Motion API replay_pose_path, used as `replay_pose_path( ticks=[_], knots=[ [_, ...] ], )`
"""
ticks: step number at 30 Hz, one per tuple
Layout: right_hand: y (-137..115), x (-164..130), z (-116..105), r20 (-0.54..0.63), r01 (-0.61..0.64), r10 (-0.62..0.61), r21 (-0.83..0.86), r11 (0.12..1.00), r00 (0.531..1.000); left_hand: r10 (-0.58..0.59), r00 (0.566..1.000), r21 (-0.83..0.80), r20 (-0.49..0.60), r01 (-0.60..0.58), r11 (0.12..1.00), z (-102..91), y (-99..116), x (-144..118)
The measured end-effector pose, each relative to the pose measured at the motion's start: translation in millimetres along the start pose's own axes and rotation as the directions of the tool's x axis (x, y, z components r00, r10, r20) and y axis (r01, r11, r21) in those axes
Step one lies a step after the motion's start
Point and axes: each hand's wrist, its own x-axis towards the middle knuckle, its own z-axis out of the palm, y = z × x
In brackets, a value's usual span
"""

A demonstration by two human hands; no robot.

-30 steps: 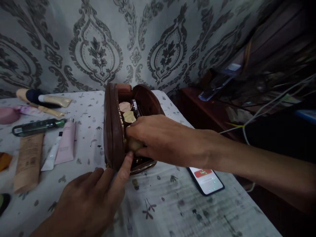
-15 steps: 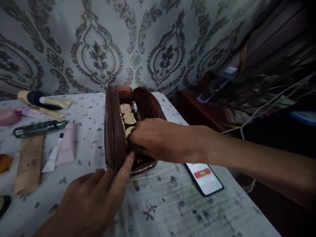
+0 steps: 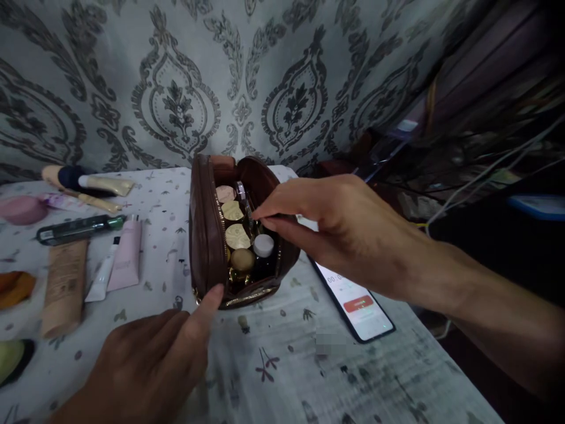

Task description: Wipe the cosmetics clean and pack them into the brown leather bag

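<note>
Left hand [image 3: 150, 365] touches open pouch [image 3: 205, 235] holding round-capped bottles [image 3: 238, 237].

From my feed I see only two bare hands and forearms. The left hand [image 3: 145, 365] enters at the bottom edge, broad-backed, knuckles rounded, no ring, no watch, no sleeve on the short stretch of wrist in frame. The right hand [image 3: 339, 227] comes in from the right on a long forearm, bare all the way to the frame's edge; its wrist carries no band or bracelet. Its fingers [image 3: 282, 206] are slim, with short nails as far as I can tell in this dim, slightly soft picture. No gloves, tape or markings on either hand.
</note>
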Motion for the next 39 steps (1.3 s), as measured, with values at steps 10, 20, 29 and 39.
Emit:
replay_pose_path(
  ticks=[10, 20, 29, 39],
  knots=[
    [-46.5, -64.6, 57.6, 0.076, 0.146, -0.162, 0.186, 0.972, 0.984, -0.107, 0.992, 0.017, 0.073, 0.106, 0.994, 5.9, -9.3, -58.7],
    [-82.2, -80.8, 140.5, 0.309, -0.041, -0.085, 0.381, 0.924, 0.947, -0.079, 0.981, 0.053, 0.177, 0.07, 0.996, 10.6, -11.5, -122.9],
    [-110.7, -51.4, 168.2, 0.283, -0.306, 0.157, 0.628, 0.716, 0.946, -0.287, 0.95, 0.13, 0.119, 0.272, 0.954, -3.4, -8.5, -114.1],
    [-136.4, -20.8, 209.8, 0.369, -0.433, 0.228, 0.781, 0.449, 0.901, -0.48, 0.868, -0.074, 0.124, 0.491, 0.868, -29.1, -18.2, -124.5]
  ],
)
